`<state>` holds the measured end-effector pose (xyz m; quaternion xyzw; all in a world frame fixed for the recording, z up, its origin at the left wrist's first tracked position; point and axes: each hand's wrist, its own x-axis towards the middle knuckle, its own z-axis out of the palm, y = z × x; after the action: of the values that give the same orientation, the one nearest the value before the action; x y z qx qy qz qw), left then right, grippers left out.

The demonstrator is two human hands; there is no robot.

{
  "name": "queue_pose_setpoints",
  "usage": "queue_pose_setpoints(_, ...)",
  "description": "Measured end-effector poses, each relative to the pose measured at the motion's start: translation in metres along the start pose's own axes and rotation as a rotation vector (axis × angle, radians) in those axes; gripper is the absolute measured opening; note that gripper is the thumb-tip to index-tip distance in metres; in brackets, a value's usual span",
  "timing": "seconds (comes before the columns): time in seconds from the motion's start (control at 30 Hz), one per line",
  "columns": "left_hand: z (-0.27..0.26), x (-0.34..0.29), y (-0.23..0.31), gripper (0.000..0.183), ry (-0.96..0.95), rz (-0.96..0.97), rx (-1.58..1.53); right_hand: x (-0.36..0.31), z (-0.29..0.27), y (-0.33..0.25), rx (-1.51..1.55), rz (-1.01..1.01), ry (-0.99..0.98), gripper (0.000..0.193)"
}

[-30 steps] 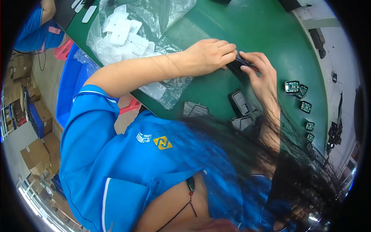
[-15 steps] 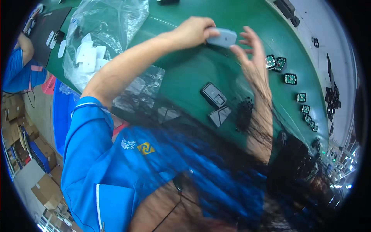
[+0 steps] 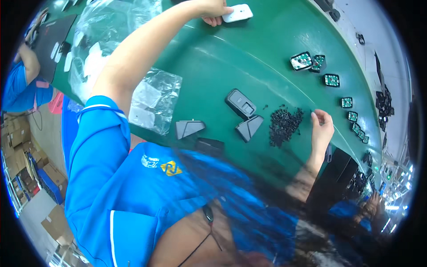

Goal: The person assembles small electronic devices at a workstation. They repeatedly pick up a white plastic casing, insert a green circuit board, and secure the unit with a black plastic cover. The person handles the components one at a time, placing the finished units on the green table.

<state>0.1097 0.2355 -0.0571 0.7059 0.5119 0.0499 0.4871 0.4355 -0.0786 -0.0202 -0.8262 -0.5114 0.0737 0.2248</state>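
Gripping a white-topped casing point(image 3: 239, 13) at its left end, the left hand point(image 3: 214, 10) is far off over the green table point(image 3: 209, 75); its thumb lies on the white face, the other fingers bent by the left side; whether the casing touches the table I cannot tell; the right hand point(image 3: 323, 129) is at the right, just beside a heap of small black pieces point(image 3: 284, 127); its thumb and index finger bend close together, but I cannot tell whether they pinch anything; left of the heap lie a dark oblong housing point(image 3: 241, 104) and, at its near end, a grey angular part point(image 3: 249, 128); a 2nd angular part point(image 3: 190, 129) lies farther left; green circuit boards point(image 3: 331, 80) in black frames curve along the right side, the far 2 close together; at the left, clear plastic point(image 3: 167, 104) lies around white plates point(image 3: 144, 95).
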Motion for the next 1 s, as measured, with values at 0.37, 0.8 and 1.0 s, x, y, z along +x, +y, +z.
queue_pose_setpoints(0.37, -0.037, -0.185, -0.01, 0.019, 0.387, 0.345, 0.607, 0.002, 0.018, 0.023, -0.229, -0.371, -0.025, 0.007)
queue_pose_setpoints(0.8, -0.026, -0.3, -0.116, 0.041, 0.548, 0.087, 0.956, -0.009, 0.007, 0.001, 0.289, -0.064, -0.006, 0.012)
queue_pose_setpoints(1.0, -0.004, -0.299, -0.127, 0.048, 0.494, 0.256, 1.114, -0.016, 0.018, -0.046, 0.533, -0.219, 0.038, 0.012)
